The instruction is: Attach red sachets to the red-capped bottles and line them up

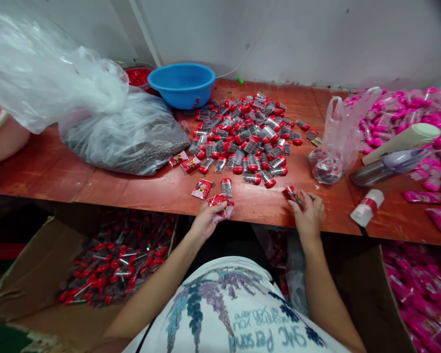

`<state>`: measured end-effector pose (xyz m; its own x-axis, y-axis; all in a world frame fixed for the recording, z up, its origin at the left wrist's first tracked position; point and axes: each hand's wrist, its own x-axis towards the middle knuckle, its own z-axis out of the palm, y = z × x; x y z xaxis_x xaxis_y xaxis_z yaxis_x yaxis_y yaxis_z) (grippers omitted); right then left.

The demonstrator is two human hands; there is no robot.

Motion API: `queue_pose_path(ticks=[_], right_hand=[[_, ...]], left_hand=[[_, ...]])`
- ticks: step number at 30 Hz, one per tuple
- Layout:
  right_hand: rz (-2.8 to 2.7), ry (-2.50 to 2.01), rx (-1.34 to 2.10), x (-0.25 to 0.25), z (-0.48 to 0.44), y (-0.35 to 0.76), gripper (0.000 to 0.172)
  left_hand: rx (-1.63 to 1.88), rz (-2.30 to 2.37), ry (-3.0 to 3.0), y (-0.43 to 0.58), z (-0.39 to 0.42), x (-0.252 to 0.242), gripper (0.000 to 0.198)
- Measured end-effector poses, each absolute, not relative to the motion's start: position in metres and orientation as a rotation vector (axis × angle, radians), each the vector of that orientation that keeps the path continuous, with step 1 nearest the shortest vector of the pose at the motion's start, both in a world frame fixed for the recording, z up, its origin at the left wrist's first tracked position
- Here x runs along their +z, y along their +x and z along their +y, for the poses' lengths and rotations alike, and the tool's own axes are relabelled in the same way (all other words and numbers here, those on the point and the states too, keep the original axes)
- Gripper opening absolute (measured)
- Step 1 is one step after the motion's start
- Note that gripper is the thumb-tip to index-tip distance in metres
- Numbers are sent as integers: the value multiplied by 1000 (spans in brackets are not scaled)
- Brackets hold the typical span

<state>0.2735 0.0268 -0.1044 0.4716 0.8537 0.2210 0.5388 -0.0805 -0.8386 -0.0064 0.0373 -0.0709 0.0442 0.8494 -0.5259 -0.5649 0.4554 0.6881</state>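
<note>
At the table's front edge my left hand (206, 219) is closed on some red printed packets (220, 203), thumb on top. A capped small clear jar (226, 188) with dark contents stands upright just beyond them, and another flat red packet (202, 188) lies to its left. Further right, my right hand (309, 213) pinches a small red-and-dark item (292, 194) low over the tabletop; its kind is hard to make out. Behind both hands spreads a heap of small red-capped jars (246, 135), with two more red packets (185, 162) at its left edge.
A large clear bag of dark beads (132, 132) and a blue basin (182, 86) stand back left. To the right are a small plastic bag (329, 164), a purple-topped bottle (384, 166), a white roll (367, 208) and pink items (407, 117). An open carton (40, 264) sits below left.
</note>
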Motion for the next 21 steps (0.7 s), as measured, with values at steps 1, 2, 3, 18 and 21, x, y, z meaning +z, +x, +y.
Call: queue_pose_path(ticks=[1, 2, 3, 18, 21], right_hand=[[-1234, -1699, 414, -102, 26, 261, 42], [-1279, -1605, 520, -99, 24, 243, 38], [-1337, -1539, 630, -97, 23, 221, 35], [-1451, -1259, 952, -104, 30, 100, 27], [-1596, -1260, 820, -103, 36, 99, 27]], left_hand=[[1131, 1072, 340, -4, 37, -72, 39], [1149, 1085, 352, -2, 36, -74, 38], [1162, 1099, 368, 1, 35, -75, 36], [1399, 1116, 265, -16, 29, -83, 34], [1416, 1137, 242, -21, 34, -81, 34]])
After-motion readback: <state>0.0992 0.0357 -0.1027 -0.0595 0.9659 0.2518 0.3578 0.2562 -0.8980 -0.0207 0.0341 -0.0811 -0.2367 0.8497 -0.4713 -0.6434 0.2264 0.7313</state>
